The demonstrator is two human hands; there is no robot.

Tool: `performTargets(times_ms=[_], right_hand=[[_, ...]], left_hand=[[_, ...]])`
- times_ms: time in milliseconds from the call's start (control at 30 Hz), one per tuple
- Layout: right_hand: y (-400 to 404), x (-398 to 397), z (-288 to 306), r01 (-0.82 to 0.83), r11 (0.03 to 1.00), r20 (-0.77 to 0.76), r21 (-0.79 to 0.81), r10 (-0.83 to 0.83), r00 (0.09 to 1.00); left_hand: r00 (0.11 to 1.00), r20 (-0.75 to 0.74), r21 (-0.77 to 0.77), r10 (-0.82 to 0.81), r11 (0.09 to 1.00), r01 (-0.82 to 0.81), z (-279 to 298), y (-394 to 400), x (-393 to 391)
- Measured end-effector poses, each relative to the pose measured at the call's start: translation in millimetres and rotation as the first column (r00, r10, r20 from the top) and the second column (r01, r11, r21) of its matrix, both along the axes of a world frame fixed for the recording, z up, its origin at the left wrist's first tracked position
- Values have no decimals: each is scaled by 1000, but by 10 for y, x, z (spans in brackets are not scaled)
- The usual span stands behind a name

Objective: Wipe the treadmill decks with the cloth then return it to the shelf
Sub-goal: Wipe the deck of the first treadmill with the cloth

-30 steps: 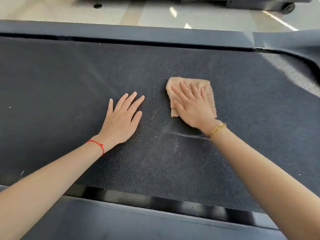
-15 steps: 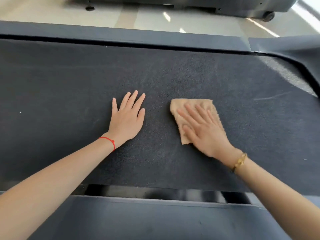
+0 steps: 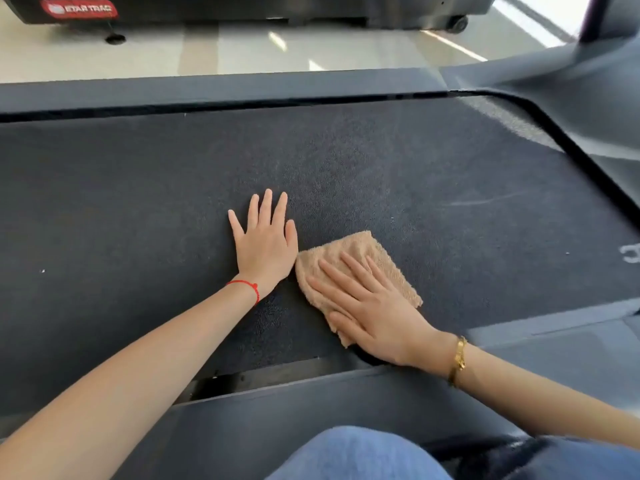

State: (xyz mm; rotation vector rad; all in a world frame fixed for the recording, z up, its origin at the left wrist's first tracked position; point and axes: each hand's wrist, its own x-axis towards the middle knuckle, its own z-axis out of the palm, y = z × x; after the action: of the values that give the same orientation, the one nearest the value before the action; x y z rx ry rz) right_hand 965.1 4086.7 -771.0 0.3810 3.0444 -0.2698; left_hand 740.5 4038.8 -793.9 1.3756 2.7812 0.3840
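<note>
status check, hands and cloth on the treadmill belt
Right hand flat, pressing tan cloth onto the treadmill belt. Left hand flat on belt, beside cloth. Nothing in the way.

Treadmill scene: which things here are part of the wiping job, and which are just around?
In the job: cloth, right hand pressing it, left hand braced flat, treadmill belt.

Just around: other machine with red label, floor, red string bracelet, gold bracelet.

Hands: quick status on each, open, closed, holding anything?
Left hand: open, flat on the belt, holding nothing.
Right hand: open, pressed flat on the cloth, not gripping it.
</note>
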Motion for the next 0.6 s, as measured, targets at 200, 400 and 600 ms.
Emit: performTargets(times_ms=[200,400,600], right_hand=[[195,260,70,93,995,3,-46,-93,996],[376,193,87,328,944,18,-45,-327,945],[-35,199,2,121,993,-13,-17,-121,993]], left_hand=[[1000,11,-4,-6,1000,6,5,-17,-9],[1000,10,-9,-4,1000,4,19,-16,-3],[1000,-21,0,-3,1000,3,-20,-17,-8]])
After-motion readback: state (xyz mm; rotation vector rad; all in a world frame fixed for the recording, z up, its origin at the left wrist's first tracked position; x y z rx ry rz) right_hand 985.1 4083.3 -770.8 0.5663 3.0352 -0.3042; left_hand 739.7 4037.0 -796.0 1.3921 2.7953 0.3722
